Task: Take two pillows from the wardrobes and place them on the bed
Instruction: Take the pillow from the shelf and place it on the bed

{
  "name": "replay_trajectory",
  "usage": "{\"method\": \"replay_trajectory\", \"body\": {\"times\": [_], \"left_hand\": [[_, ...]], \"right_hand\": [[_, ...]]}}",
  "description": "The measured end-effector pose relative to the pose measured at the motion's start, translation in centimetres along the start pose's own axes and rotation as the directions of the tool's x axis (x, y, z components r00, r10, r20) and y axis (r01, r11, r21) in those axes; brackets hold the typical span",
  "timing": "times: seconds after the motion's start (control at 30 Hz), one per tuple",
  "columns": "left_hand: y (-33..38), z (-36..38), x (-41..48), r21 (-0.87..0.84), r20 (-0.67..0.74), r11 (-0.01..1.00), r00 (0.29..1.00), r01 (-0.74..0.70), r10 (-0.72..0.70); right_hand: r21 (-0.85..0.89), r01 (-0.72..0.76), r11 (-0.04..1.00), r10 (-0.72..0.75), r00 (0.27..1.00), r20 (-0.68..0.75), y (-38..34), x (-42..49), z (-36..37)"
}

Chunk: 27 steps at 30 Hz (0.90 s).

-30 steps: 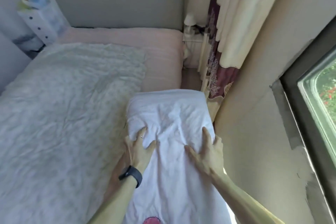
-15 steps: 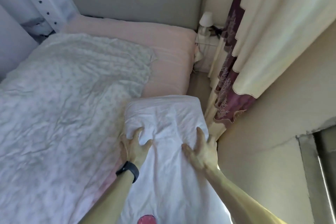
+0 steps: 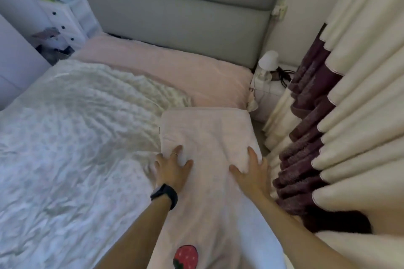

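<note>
A long white pillow (image 3: 209, 135) with a red strawberry print near its close end is held out in front of me, over the right side of the bed (image 3: 196, 74). My left hand (image 3: 172, 168), with a ring and a black wristband, grips its left edge. My right hand (image 3: 253, 170) grips its right edge. The fingers of both hands press into the fabric. A pale crumpled quilt (image 3: 76, 137) covers most of the bed, and the pink sheet is bare near the grey headboard (image 3: 183, 13). Only this one pillow is in view.
Cream and maroon curtains (image 3: 328, 126) hang close on the right. A white nightstand (image 3: 271, 96) with a small white lamp (image 3: 267, 63) and cables stands between bed and curtains. A white drawer unit (image 3: 65, 19) with clutter stands at the far left of the headboard.
The view has swung left and moved toward the head of the bed; the window and wall at right are gone from view. Both hands have kept their grip on the pillow.
</note>
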<state>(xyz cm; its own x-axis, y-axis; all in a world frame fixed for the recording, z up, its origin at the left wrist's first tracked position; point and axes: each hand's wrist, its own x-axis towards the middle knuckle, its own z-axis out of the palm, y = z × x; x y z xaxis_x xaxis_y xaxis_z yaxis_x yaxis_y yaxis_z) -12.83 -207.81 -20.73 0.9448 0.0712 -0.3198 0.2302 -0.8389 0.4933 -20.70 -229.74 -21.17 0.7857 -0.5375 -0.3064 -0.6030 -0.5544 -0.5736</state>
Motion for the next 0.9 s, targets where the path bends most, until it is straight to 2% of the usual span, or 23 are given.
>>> {"method": "replay_trajectory", "body": {"times": [0.17, 0.47, 0.57, 0.9], "left_hand": [[6.8, 0.7, 8.7, -0.063, -0.023, 0.997, 0.999, 0.044, -0.045], [17.2, 2.2, 22.4, -0.155, -0.059, 0.968, 0.976, 0.199, -0.21], [19.6, 2.5, 26.4, -0.194, -0.065, 0.952, 0.965, 0.237, -0.253], [24.2, 2.8, 42.4, -0.297, -0.056, 0.895, 0.93, 0.332, -0.364]], "right_hand": [[0.005, 0.039, 0.999, -0.04, 0.999, 0.024, -3.0, 13.0, -1.3], [-0.08, 0.159, 0.984, -0.149, 0.981, 0.123, -8.8, 33.0, -5.0], [-0.115, 0.222, 0.968, -0.203, 0.966, 0.158, -11.1, 38.3, -5.6], [-0.139, 0.305, 0.942, -0.266, 0.933, 0.241, -19.4, 55.7, -3.5]]}}
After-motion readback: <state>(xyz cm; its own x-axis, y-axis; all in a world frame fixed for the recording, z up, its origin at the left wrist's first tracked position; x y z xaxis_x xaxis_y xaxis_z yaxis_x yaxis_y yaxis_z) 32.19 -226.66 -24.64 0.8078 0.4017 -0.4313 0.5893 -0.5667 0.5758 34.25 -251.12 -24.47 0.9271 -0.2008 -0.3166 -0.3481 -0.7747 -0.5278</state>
